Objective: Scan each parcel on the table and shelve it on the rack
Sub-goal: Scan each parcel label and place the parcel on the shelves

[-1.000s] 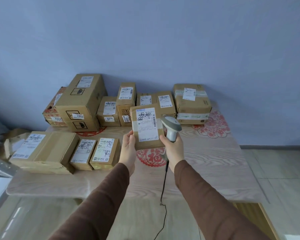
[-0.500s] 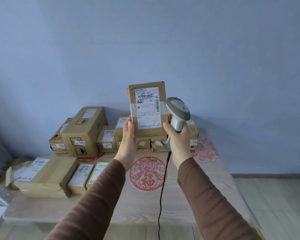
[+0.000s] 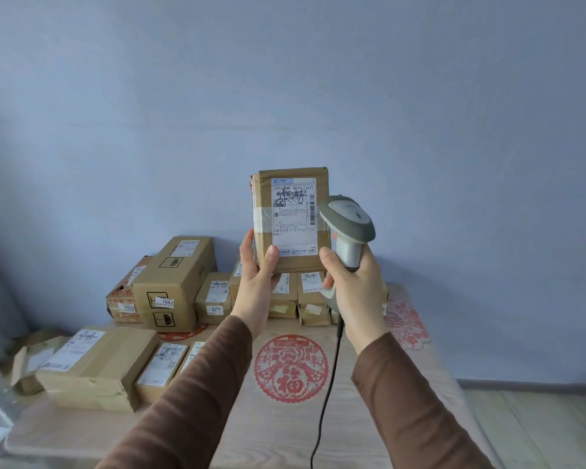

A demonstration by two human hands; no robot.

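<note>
- The left hand (image 3: 256,282) is holding a small brown parcel (image 3: 291,220) upright, just above the middle of the frame, thumb on the front bottom corner and the other fingers wrapped round the left edge and back.
- The parcel's white shipping label (image 3: 294,216) faces the camera, with a barcode down its right side and some scribbled handwriting near the top. A band of clear tape crosses the middle.
- The right hand (image 3: 356,287) is gripping the handle of a grey barcode scanner (image 3: 347,228), fingers curled round it. The scanner head sits just right of the parcel, right up against its edge, though I honestly can't tell if they're touching.
- A black cable (image 3: 325,394) hangs from the bottom of the scanner handle down to the lower edge of the frame.
- Both arms are in brown sleeves (image 3: 197,390) coming up from the bottom.
- Below the hands is a light wood-look table (image 3: 285,431) with a red papercut circle design (image 3: 291,367) in the centre and another red one (image 3: 405,324) near its right edge.
- More parcels are on the table: a big tall box marked 1042 (image 3: 173,282) at middle left, with a red-printed box (image 3: 124,299) on its left.
- A row of smaller boxes (image 3: 214,297) stands behind the hands, against the wall.
- At lower left, a wide flat box (image 3: 99,365) lies with two slim boxes (image 3: 161,368) right beside it.
- A plain blue-grey wall (image 3: 285,79) fills the whole upper half.
</note>
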